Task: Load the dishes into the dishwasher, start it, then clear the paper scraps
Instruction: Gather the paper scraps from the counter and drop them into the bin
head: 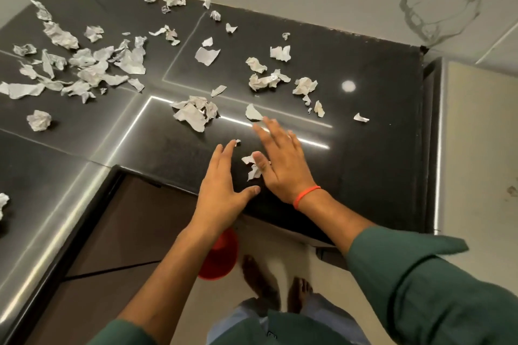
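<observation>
Several torn and crumpled paper scraps lie scattered over the black countertop [364, 154]; the thickest heap of scraps [92, 67] is at the left, with a smaller cluster [266, 80] toward the right. My left hand [224, 187] lies flat near the counter's front edge, fingers straight. My right hand [283, 159], with a red thread on the wrist, is spread flat beside it. A small scrap [253, 166] sits between the two hands, touching my right thumb. A tiny bit [238, 142] lies at my left fingertips. No dishwasher or dishes are in view.
A red bin [221, 258] stands on the pale floor below the counter edge, partly hidden by my left forearm. My bare feet [277, 286] are beside it. A marble wall rises behind the counter. A steel-edged appliance side [437, 148] borders the counter's right end.
</observation>
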The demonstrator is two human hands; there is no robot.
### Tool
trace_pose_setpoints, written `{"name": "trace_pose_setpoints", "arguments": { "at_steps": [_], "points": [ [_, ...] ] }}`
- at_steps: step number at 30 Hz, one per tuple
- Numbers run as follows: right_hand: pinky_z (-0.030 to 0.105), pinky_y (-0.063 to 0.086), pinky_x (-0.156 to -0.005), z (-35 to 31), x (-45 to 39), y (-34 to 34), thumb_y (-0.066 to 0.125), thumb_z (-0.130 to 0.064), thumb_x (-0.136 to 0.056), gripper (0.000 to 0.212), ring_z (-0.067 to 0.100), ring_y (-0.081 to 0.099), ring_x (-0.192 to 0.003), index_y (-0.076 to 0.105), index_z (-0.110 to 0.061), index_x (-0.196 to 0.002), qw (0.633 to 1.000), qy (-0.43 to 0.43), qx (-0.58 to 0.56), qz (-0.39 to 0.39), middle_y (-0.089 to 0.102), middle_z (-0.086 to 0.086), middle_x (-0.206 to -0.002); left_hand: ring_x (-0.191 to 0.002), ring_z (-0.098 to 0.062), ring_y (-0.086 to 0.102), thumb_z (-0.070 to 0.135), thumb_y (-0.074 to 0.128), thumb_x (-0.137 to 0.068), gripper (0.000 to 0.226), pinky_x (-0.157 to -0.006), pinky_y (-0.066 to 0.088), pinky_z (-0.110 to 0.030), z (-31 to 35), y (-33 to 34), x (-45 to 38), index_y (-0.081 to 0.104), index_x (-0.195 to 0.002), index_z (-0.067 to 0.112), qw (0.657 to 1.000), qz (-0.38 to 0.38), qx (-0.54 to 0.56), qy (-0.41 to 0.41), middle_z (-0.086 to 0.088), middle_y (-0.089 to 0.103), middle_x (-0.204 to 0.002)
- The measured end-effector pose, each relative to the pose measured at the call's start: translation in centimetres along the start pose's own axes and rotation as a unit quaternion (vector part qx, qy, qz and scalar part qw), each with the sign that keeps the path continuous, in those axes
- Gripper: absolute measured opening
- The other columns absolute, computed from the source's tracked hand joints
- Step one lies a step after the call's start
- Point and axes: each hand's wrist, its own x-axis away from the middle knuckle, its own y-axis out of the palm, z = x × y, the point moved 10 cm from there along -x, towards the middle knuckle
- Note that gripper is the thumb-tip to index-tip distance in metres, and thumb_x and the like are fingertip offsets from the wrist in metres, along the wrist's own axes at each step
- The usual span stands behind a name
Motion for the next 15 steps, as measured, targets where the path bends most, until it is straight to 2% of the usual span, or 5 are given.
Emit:
{"name": "trace_pose_setpoints", "arguments": {
  "at_steps": [3,6,10,12,15],
  "points": [
    [0.046,0.015,-0.118,4.3,1.2,-4.2,0.035,-0.050,-0.099,0.057,0.011,0.014,-0.152,0.033,-0.031,-0.152,0.993,0.066,-0.011,0.098,0.021,-0.004,-0.164,-0.155,-0.012,0.010,0.049,0.085,-0.072,0.112,-0.120,0.023,-0.043,-0.3,0.3,-1.3,0.016,-0.159,0.035,0.996,0.031,-0.083,0.007,-0.001,0.013,-0.168],
    [0.049,0.018,-0.116,11.6,2.4,-8.6,0.036,-0.051,-0.096,0.059,0.017,0.021,-0.150,0.035,-0.030,-0.151,0.975,0.165,0.038,0.147,0.024,0.002,-0.163,-0.154,-0.015,0.014,0.067,0.072,-0.076,0.106,-0.119,0.022,-0.044,0.0,0.3,-2.4,0.015,-0.159,0.035,0.988,0.068,-0.134,0.029,-0.001,0.012,-0.168],
    [0.052,0.014,-0.120,20.3,2.8,-10.9,0.025,-0.064,-0.092,0.074,0.025,0.016,-0.151,0.029,-0.024,-0.154,0.946,0.298,0.087,0.094,0.019,0.011,-0.163,-0.151,-0.017,0.024,0.079,0.059,-0.079,0.103,-0.116,0.026,-0.043,0.6,0.1,-3.9,0.014,-0.159,0.033,0.976,0.108,-0.185,0.047,-0.003,0.017,-0.167],
    [0.051,0.011,-0.122,21.1,1.5,-10.1,0.020,-0.066,-0.091,0.078,0.026,0.013,-0.152,0.030,-0.020,-0.154,0.944,0.305,0.110,0.061,0.019,0.012,-0.164,-0.150,-0.017,0.026,0.082,0.057,-0.079,0.103,-0.115,0.027,-0.043,0.7,0.2,-4.5,0.015,-0.159,0.033,0.971,0.114,-0.200,0.056,-0.003,0.021,-0.166],
    [0.047,0.009,-0.123,17.9,-2.0,-7.7,0.017,-0.064,-0.093,0.077,0.026,0.013,-0.153,0.033,-0.020,-0.154,0.961,0.250,0.111,0.040,0.020,0.009,-0.164,-0.150,-0.015,0.027,0.083,0.055,-0.079,0.101,-0.115,0.028,-0.041,0.6,0.3,-4.8,0.016,-0.159,0.034,0.969,0.117,-0.208,0.063,-0.002,0.023,-0.165]
  ]
}}
